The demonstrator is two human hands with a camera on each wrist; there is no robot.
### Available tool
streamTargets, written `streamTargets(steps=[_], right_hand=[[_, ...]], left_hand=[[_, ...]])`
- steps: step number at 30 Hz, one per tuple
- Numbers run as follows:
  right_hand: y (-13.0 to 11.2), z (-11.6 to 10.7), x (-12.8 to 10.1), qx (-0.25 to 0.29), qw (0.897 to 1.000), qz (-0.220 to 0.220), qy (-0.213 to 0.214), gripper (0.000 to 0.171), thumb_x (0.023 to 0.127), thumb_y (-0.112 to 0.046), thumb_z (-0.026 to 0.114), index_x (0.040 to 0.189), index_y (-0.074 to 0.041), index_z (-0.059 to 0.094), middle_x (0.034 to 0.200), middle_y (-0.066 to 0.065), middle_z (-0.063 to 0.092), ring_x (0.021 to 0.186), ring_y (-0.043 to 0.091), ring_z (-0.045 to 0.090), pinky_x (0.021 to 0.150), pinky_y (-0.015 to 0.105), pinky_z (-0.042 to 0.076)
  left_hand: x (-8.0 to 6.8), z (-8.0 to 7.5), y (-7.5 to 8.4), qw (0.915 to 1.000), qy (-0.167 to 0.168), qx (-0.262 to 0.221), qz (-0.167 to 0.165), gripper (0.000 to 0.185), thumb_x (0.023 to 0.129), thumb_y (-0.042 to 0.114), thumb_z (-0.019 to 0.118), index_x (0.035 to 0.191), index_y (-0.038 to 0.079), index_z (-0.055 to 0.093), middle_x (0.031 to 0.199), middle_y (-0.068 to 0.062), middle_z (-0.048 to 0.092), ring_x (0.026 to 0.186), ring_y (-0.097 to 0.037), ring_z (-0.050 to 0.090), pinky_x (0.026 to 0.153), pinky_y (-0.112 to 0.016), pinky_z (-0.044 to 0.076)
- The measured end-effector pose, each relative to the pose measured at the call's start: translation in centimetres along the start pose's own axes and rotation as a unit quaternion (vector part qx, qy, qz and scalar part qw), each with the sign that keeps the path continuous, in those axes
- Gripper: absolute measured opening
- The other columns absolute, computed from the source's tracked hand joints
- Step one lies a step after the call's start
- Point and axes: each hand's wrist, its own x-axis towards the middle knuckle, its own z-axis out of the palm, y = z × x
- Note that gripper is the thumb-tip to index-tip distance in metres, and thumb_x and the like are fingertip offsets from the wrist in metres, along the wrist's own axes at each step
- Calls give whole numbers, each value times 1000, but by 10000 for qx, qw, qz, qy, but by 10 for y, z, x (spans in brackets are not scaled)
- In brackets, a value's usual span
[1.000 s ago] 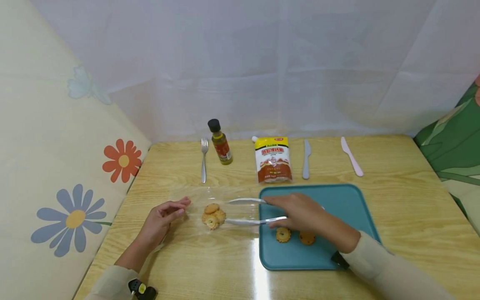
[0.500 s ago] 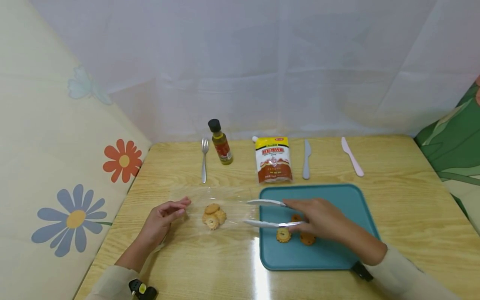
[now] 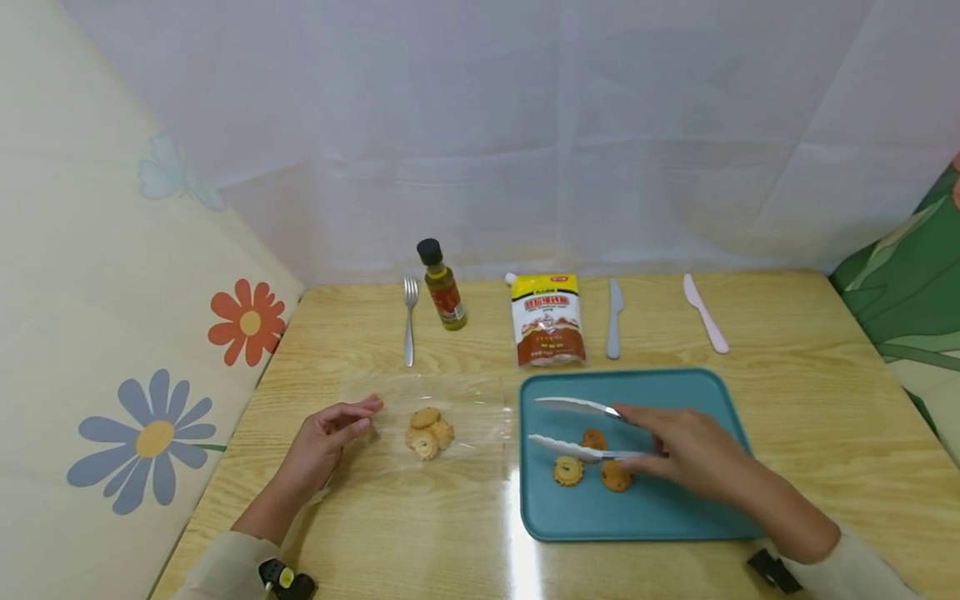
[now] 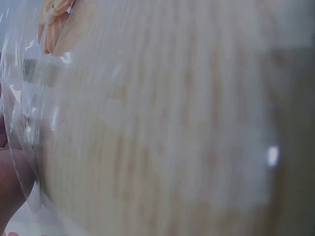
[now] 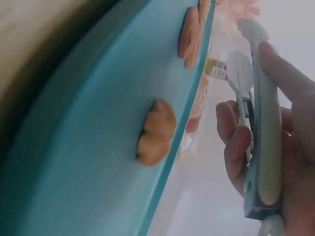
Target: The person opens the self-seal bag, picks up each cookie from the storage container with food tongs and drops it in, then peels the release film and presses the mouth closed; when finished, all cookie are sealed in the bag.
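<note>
In the head view my left hand (image 3: pixel 322 442) holds the left end of a clear plastic bag (image 3: pixel 476 412) lying on the table. Several cookies (image 3: pixel 426 433) are clustered inside it. My right hand (image 3: pixel 693 450) grips a pair of tongs (image 3: pixel 573 448) above the teal tray (image 3: pixel 660 508). The tongs' arms are spread, and nothing is between their pale tips. Below them on the tray lie a ridged cookie (image 3: pixel 567 472), a round cookie (image 3: pixel 617 477) and another cookie (image 3: pixel 594 437), partly hidden by the tongs. The right wrist view shows the tongs (image 5: pixel 266 123) in the curled fingers.
Along the back stand or lie a fork (image 3: pixel 409 321), a black-capped bottle (image 3: pixel 444 287), a yellow, white and brown pouch (image 3: pixel 547 321), a grey knife (image 3: pixel 614 319) and a pink knife (image 3: pixel 706 315). White cloth (image 3: pixel 480 167) hangs behind the table.
My right hand has drawn the tongs rightward, away from the bag and over the tray, uncovering the third tray cookie. The left hand and the bagged cookies stay where they were.
</note>
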Motion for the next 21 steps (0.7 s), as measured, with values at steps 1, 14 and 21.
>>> streamTargets(steps=[1,14,21], right_hand=[[1,-2,-3,9,10000,74,-18,70,92,-50,74,149,-14,56,66,-18,47,56,-3,39,51,20,37],[22,-16,-45,-309,9966,733,218,72,88,-51,78,148,-15,58,72,-20,52,57,-3,40,50,21,37],[36,-24,-68,-361,9941,1002,194,73,86,-51,79,146,-14,60,71,-19,50,58,-2,39,50,21,36]], left_hand=[[0,0,0,10000,-7,9,-5,28,103,3,61,121,-19,62,131,5,71,132,2,54,101,-15,49],[0,-1,0,10000,-22,58,-58,30,104,4,61,122,-19,60,132,4,70,132,1,55,102,-15,49],[1,-1,-1,9999,26,60,-129,30,103,6,62,122,-19,61,131,6,71,130,1,56,101,-15,49]])
